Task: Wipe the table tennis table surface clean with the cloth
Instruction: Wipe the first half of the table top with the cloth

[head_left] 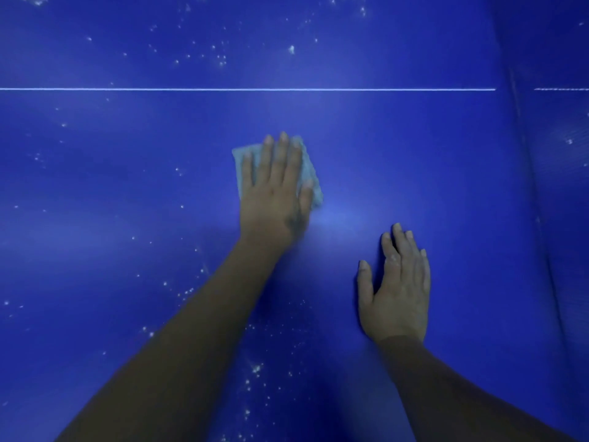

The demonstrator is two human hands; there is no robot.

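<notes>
Cloth: the pale cloth (307, 173) lies flat on the blue worktop (446, 154), below the white line (223, 89), under the left hand (275, 189).
Left hand: fingers (282, 154) straight and spread, pressing the cloth down rather than gripping it.
Right hand: the right hand (396, 288) rests flat on the bare worktop nearby, fingers released, holding nothing (a brace, I'd say).
Dirt: white specks (253, 370) lie scattered near the forearms, to the left and beyond the line.
Doing it well: keep the palm's weight even, overlap each stroke, and sweep towards the specks.
</notes>
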